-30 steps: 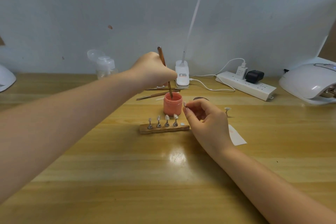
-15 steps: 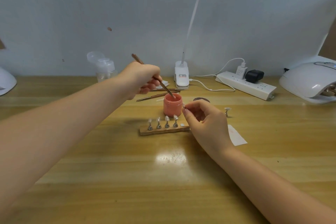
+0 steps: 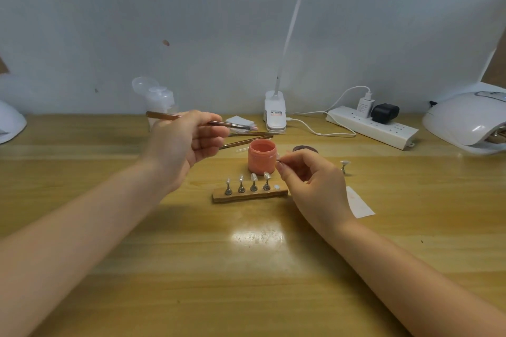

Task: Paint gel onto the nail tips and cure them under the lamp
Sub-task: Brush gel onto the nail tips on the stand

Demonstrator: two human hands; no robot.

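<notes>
The left hand [image 3: 186, 145] is pinching a thin brown-handled gel brush [image 3: 202, 122] above the counter [image 3: 246, 268], while the right hand [image 3: 309, 180] is pinching a small pale nail tip [image 3: 278, 157] beside the open coral-pink gel jar [image 3: 261, 156]. A sleeveless wrist swinging in could be knocking the jar over.

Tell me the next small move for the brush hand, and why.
Probably bring the brush tip down to the nail tip pinched in the right hand: the left hand holds the brush clear above the open gel jar.
</notes>
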